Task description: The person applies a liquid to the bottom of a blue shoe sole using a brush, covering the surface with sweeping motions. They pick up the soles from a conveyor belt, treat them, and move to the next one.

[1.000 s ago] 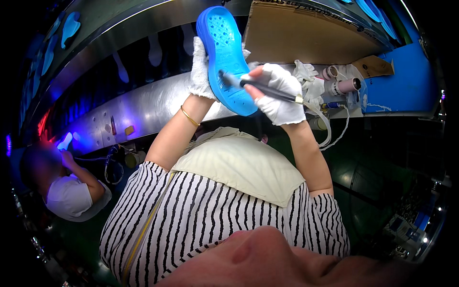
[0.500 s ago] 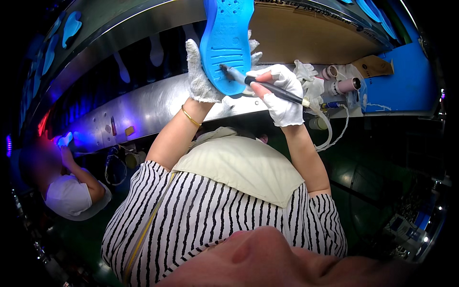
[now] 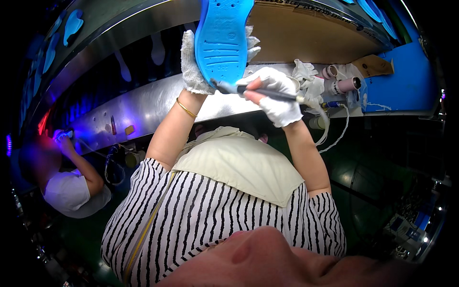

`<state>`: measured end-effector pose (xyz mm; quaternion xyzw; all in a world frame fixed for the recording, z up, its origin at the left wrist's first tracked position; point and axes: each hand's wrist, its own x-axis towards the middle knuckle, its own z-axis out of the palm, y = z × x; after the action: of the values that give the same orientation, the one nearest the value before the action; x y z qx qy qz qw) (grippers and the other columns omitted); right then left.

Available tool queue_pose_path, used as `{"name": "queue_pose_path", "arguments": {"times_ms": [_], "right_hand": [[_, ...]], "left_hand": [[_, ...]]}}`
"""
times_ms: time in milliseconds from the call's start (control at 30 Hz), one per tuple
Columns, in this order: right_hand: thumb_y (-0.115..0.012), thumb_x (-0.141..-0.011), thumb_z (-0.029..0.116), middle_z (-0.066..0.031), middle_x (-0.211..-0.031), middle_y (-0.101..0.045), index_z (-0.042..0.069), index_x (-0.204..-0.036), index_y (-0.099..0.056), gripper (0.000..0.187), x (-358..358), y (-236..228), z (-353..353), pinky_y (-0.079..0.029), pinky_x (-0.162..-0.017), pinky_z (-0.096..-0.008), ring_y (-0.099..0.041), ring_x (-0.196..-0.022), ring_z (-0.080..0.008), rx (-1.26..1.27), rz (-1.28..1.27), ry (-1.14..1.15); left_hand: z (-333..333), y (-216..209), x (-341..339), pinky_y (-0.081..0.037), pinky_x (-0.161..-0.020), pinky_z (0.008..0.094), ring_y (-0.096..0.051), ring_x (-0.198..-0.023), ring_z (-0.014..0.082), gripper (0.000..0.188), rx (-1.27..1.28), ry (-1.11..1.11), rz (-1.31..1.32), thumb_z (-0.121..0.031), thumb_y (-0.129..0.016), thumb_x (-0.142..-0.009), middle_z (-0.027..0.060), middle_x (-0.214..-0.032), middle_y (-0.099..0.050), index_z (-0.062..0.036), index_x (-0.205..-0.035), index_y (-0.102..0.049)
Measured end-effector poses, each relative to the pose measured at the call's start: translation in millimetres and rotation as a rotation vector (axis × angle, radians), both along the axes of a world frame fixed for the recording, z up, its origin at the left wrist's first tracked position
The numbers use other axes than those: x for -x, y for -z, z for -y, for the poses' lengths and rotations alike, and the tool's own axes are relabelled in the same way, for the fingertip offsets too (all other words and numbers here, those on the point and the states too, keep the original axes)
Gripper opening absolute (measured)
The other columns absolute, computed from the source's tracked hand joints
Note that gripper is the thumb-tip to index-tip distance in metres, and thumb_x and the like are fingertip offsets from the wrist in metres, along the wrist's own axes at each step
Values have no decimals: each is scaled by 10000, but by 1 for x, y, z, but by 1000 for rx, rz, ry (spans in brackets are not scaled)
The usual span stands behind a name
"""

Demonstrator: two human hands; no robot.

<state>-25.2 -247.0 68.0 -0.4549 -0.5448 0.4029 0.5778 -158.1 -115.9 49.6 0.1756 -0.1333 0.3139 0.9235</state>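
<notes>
A bright blue shoe sole (image 3: 222,38) is held up in front of me, its grooved, pitted face toward me and its upper end running out of the frame. My left hand (image 3: 193,67), in a white knit glove, grips it from behind: the thumb lies along the left edge and fingertips stick out past the right. In my right hand (image 3: 278,95), gloved with thumb and forefinger tips bare, is a black-handled brush (image 3: 238,89) with a hose at its back end. The brush's dark tip meets the sole's lower left edge.
A metal ledge (image 3: 158,98) runs under the sole. To the right lie white gloves (image 3: 308,79), a pink bottle (image 3: 345,85) and a blue panel (image 3: 401,79). Behind stands a cardboard box (image 3: 306,36). At left, a co-worker (image 3: 71,189) handles something under bluish light.
My left hand has shifted the sole slightly left and up. The brush tip has moved from the grooves on the sole's face down to its lower left edge.
</notes>
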Motion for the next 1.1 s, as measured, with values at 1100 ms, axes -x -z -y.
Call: {"name": "queue_pose_path", "arguments": {"times_ms": [1100], "right_hand": [[-675, -672, -47, -60, -798, -665, 30, -767, -645, 126, -31, -13, -31, -509, -719, -264, -620, -756, -148, 154, 260, -192]], "left_hand": [[-34, -15, -11, -547, -760, 326, -629, -963, 242, 495, -473, 51, -1025, -445, -568, -864, 133, -1117, -619, -95, -1214, -577]]}}
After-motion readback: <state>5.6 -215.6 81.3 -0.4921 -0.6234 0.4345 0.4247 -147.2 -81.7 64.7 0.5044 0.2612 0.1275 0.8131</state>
